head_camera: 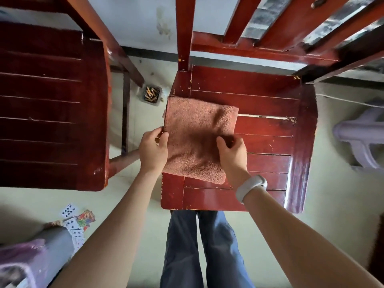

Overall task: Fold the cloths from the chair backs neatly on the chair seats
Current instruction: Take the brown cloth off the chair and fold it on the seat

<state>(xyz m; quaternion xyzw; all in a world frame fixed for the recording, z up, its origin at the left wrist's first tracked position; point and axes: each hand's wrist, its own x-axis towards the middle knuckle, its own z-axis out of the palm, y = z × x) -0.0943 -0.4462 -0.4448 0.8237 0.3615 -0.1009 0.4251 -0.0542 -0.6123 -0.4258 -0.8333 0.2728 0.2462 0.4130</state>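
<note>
A pinkish-brown terry cloth lies folded into a rough rectangle on the left half of a red wooden chair seat. My left hand pinches the cloth's left edge with thumb and fingers. My right hand pinches its right edge near the middle; a white band sits on that wrist. The chair's slatted back rises beyond the seat, with no cloth on it.
A second dark red chair stands to the left, a narrow gap of floor between the two. A small tray of cigarette butts sits on the floor in that gap. Playing cards lie at lower left. A pale plastic stool stands right.
</note>
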